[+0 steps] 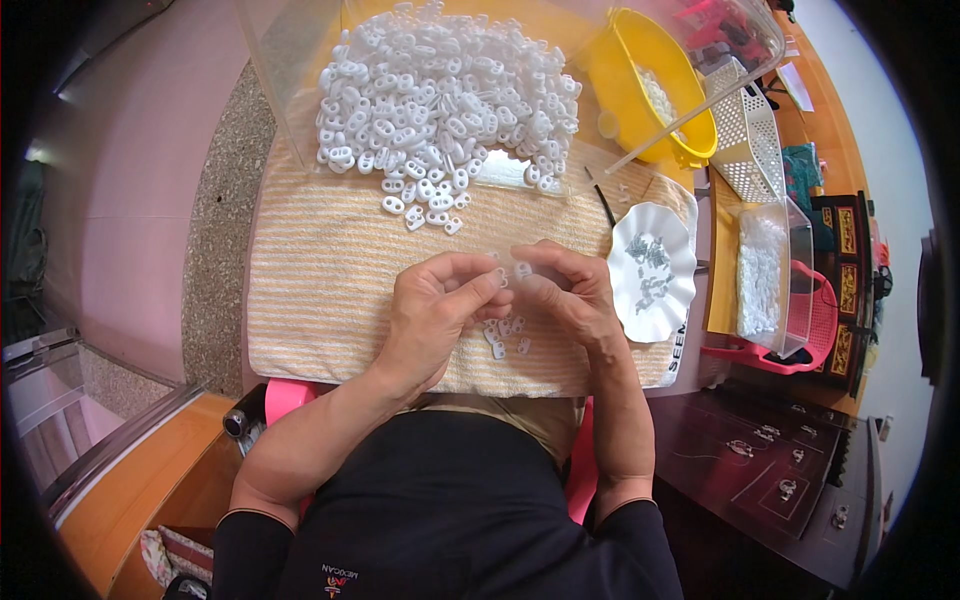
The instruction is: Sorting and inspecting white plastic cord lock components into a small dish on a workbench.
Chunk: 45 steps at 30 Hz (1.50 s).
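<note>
My left hand [435, 310] is closed in a pinch over the striped towel [320, 270], with a small whitish piece [501, 274] at its fingertips. Facing it, my right hand [572, 290] pinches a small white plastic piece [523, 270]. The two sets of fingertips almost meet. Below them on the towel lie several loose white pieces [497, 348]. A big heap of white two-holed plastic pieces [440, 95] spreads out beyond my hands. To the right of my right hand sits a white wavy-edged dish [677, 235] with small grey bits [652, 275] in it.
A clear plastic bin [275, 90] stands around the heap. A thin black tool [601, 197] lies by the dish. At the far right are a yellow basin [612, 75], a white perforated basket [745, 140], a clear box with white contents [762, 275] and a pink chair [822, 310].
</note>
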Tool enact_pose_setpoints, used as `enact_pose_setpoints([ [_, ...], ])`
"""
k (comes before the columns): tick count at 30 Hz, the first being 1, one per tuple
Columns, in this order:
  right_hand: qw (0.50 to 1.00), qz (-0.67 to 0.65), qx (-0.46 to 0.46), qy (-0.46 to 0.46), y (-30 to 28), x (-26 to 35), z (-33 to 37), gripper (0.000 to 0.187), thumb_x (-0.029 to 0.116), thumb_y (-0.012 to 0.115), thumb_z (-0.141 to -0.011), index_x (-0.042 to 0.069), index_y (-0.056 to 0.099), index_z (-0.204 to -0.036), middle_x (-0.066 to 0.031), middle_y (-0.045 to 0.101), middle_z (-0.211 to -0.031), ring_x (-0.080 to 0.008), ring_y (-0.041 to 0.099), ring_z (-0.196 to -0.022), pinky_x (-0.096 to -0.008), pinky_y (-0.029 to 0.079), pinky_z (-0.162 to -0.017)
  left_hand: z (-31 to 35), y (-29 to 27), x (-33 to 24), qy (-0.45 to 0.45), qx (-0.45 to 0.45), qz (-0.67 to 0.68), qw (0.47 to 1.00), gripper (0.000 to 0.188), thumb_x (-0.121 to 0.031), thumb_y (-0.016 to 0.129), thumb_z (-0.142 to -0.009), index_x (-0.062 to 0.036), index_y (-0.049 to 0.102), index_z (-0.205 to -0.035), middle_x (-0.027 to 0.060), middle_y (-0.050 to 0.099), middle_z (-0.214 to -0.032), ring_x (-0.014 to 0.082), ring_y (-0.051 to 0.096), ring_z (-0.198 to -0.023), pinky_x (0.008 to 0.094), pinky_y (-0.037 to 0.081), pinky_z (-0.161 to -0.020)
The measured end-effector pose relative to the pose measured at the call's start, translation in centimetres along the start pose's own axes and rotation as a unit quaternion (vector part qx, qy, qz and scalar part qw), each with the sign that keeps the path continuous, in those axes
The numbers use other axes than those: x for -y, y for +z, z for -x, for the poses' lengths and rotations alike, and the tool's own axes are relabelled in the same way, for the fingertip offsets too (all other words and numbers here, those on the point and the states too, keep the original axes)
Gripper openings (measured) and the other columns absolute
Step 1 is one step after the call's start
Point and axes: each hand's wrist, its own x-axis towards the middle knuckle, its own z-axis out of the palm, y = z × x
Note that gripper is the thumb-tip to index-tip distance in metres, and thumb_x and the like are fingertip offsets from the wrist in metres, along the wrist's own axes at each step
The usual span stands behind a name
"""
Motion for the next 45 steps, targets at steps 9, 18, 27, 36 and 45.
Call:
enact_pose_setpoints([
  [9,0.999,-0.030,-0.016,0.025,0.13,-0.02,0.07,0.027,0.005,0.065,-0.089,-0.004,0.064,-0.115,-0.0021,0.064,-0.101,-0.0088,0.060,-0.093,-0.0218,0.047,-0.082,0.05,0.04,-0.07,0.001,0.000,-0.005,1.000,0.015,-0.006,0.063,-0.091,0.0016,0.062,-0.104,0.0103,0.068,-0.087,0.0143,0.067,-0.076,0.0265,0.057,-0.072],
  [18,1.000,-0.007,-0.004,0.008,-0.12,-0.32,0.06,0.027,0.003,0.065,-0.089,-0.003,0.064,-0.115,-0.0028,0.064,-0.102,-0.0092,0.060,-0.093,-0.0221,0.047,-0.083,0.08,0.18,-0.06,0.003,0.001,-0.002,1.000,0.020,-0.010,0.066,-0.090,0.0049,0.062,-0.102,0.0108,0.068,-0.087,0.0136,0.066,-0.077,0.0256,0.055,-0.072],
  [27,1.000,-0.015,-0.005,0.006,-0.14,-0.27,0.09,0.028,0.004,0.065,-0.089,-0.003,0.063,-0.115,-0.0030,0.064,-0.103,-0.0097,0.059,-0.095,-0.0222,0.046,-0.083,0.03,0.10,0.03,-0.003,0.003,-0.006,1.000,0.015,-0.006,0.062,-0.091,0.0026,0.062,-0.104,0.0097,0.068,-0.090,0.0130,0.066,-0.078,0.0255,0.057,-0.073],
  [36,1.000,0.004,-0.003,0.012,-0.32,-0.47,0.08,0.027,0.004,0.066,-0.088,-0.003,0.064,-0.114,-0.0025,0.063,-0.102,-0.0094,0.059,-0.094,-0.0222,0.046,-0.083,0.10,0.20,0.01,-0.010,-0.008,-0.014,1.000,0.015,-0.006,0.062,-0.091,0.0025,0.062,-0.103,0.0092,0.068,-0.089,0.0126,0.066,-0.077,0.0251,0.057,-0.073],
  [45,1.000,-0.003,0.013,0.008,0.06,-0.12,0.00,0.026,0.004,0.065,-0.089,-0.003,0.064,-0.113,-0.0031,0.063,-0.101,-0.0097,0.059,-0.093,-0.0221,0.047,-0.081,0.04,0.16,0.05,-0.006,0.000,-0.014,1.000,0.016,-0.007,0.063,-0.091,0.0029,0.061,-0.104,0.0092,0.067,-0.087,0.0124,0.066,-0.076,0.0242,0.057,-0.071],
])
